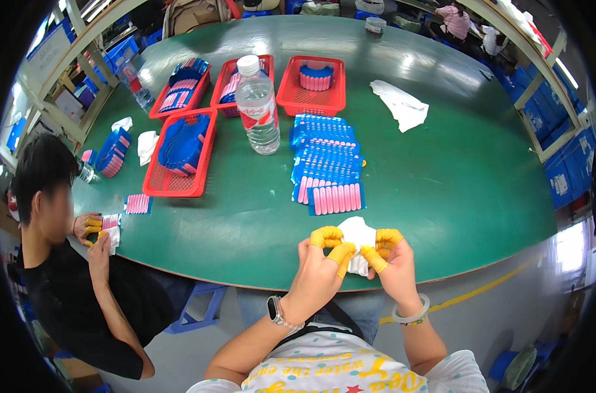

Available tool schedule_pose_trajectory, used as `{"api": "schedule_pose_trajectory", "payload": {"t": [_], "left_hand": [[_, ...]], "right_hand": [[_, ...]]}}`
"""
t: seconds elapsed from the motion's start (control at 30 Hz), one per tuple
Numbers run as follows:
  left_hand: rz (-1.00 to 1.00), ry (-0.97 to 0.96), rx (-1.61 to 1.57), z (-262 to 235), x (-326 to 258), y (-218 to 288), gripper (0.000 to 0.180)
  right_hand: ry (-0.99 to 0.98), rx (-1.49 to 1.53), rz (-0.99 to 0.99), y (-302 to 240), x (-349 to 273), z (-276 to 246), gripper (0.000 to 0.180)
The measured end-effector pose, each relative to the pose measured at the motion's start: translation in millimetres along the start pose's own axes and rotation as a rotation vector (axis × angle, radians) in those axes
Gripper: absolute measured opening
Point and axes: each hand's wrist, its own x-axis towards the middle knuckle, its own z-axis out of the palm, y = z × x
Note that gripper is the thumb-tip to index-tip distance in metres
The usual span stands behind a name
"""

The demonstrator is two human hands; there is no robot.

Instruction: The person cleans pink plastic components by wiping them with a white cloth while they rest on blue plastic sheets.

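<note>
Both my hands meet over a crumpled white cloth [357, 233] at the table's near edge. My left hand [321, 261] pinches the cloth from the left, with yellow finger cots on its thumb and fingertips. From the right, my right hand [393, 262] grips the same cloth, also in yellow finger cots. Whether something lies inside the cloth is hidden. Just beyond my hands is a blue card with a row of pink sticks [337, 198]. Behind it spreads an overlapping stack of similar blue-and-pink cards [325, 157].
Red plastic baskets [342, 103] holding curled blue-and-pink strips stand farther back on the green table [468, 190]. A water bottle [259, 114] rises upright among them. Another white cloth [401, 108] lies far right. At left, a co-worker [82, 288] wipes a similar card with a cloth.
</note>
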Motion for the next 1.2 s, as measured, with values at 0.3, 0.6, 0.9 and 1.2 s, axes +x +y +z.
{"api": "schedule_pose_trajectory", "payload": {"t": [0.3,0.6,0.9,1.2], "left_hand": [[-0.005,0.180,0.085,-37,14,-12,0.030],[0.107,0.116,0.020,-67,25,-23,0.044],[-0.302,0.281,-0.639,-61,0,-32,0.050],[-0.573,0.034,-1.213,-64,15,-49,0.067]], "right_hand": [[-0.004,0.249,-0.107,-13,20,59,0.028],[-0.075,0.430,-0.118,-26,39,88,0.034],[-0.111,0.464,0.003,-19,54,95,0.027],[-0.172,0.522,-0.168,-4,59,86,0.034]]}}
